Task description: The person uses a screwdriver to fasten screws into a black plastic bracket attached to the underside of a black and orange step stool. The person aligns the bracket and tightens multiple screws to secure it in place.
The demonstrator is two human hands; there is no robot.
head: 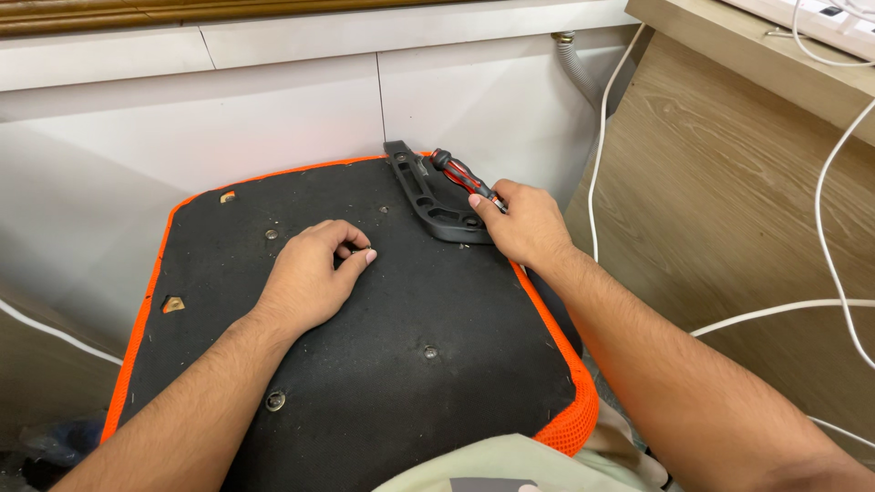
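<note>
An upturned chair seat (365, 364), black underneath with an orange mesh edge, lies in front of the person and serves as the landmark here. The left hand (310, 273) rests near the seat's middle, its fingers curled with thumb and forefinger pinched together; something small seems to sit in that grip, but it is too small to tell what. The right hand (527, 226) sits at the seat's far right corner, its grip closed around a screwdriver (463, 177) with a red and black handle. The handle sticks out from the hand toward the seat's far edge, up and to the left of the knuckles; the tip is hidden under the fingers. Just beside that hand, touching the seat's far right corner, lies a curved black plastic bracket (428, 196), with the screwdriver crossing above its outer edge. Several screws (275, 400) and holes dot the seat's black surface, one near its close left corner. Right of the seat, white cables (597, 164) run down along a wooden panel (720, 200).
</note>
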